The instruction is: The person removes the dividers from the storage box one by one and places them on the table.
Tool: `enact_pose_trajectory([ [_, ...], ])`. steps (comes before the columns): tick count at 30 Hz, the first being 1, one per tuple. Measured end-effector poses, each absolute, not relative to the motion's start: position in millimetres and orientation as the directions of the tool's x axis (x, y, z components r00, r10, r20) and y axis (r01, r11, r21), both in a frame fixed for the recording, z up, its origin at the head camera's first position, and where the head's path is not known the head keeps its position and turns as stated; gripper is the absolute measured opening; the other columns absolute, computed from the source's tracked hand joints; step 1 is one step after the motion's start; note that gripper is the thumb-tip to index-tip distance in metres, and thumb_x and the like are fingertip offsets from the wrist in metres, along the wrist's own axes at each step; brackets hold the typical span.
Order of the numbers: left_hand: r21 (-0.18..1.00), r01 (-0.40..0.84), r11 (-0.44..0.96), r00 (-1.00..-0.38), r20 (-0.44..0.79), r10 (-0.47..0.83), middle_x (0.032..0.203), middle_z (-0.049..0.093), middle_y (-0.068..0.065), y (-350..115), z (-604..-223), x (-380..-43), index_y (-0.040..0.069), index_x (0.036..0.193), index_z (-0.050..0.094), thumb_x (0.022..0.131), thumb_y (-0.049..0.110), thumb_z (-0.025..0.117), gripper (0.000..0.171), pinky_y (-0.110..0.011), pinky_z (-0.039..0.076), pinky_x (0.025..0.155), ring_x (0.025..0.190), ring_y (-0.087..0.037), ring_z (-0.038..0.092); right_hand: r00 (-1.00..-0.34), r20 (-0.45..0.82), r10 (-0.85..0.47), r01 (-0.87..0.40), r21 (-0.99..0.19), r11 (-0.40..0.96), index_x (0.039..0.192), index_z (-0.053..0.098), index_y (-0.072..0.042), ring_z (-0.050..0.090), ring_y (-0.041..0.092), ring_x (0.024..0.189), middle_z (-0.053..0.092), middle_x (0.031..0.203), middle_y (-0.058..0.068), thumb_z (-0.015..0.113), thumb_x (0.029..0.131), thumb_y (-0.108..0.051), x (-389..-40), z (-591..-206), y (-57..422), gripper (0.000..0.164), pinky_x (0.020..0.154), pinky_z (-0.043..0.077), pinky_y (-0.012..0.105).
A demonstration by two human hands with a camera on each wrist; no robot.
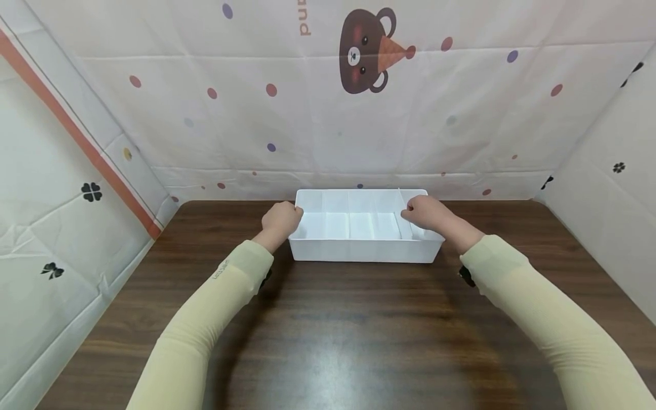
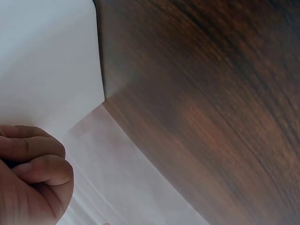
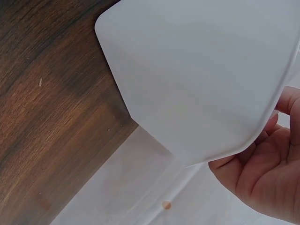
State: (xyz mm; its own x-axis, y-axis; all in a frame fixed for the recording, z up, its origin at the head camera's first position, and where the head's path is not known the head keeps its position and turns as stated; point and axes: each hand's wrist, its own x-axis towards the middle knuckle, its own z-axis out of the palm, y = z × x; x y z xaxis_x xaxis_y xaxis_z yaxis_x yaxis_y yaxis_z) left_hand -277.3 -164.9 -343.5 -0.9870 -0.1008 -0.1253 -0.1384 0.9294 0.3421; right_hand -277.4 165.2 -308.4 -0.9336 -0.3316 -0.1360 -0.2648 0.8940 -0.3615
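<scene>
A long white plastic organizer box (image 1: 361, 250) with dividers stands on the table near the back wall. At its left end, my left hand (image 1: 281, 221) grips the rim with curled fingers; the left wrist view shows those fingers (image 2: 44, 168) against the white end wall (image 2: 42, 61). My right hand (image 1: 427, 213) holds the right end, partly over the last compartment. In the right wrist view, the right fingers (image 3: 269, 150) curl at the rim beside the outer end wall (image 3: 197, 75). Parts of the fingertips are hidden.
The dark wooden table (image 1: 328, 330) extends in front of the box. Behind it hangs a pale cloth (image 1: 230, 125) with dots and a bear print (image 1: 361, 51). Similar cloth walls stand on the left (image 1: 46, 228) and right (image 1: 615, 199).
</scene>
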Motion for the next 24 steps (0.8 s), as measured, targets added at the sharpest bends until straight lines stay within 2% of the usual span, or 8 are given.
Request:
enact_pose_trajectory([
  [24, 0.331, -0.145, 0.932, -0.984, -0.143, -0.103, 0.056, 0.041, 0.001, -164.5, -344.1, -279.4, 0.015, 0.058, 0.042, 0.106, 0.025, 0.035, 0.049, -0.027, 0.033, 0.050, 0.054, -0.014, 0.040, -0.934, -0.145, -0.327, -0.240, -0.422, 0.874, 0.066, 0.043, -0.013, 0.038, 0.012, 0.058, 0.038, 0.057, -0.005, 0.047, 0.104, -0.018, -278.7, -303.6, 164.4, 0.038, 0.059, 0.035, 0.028],
])
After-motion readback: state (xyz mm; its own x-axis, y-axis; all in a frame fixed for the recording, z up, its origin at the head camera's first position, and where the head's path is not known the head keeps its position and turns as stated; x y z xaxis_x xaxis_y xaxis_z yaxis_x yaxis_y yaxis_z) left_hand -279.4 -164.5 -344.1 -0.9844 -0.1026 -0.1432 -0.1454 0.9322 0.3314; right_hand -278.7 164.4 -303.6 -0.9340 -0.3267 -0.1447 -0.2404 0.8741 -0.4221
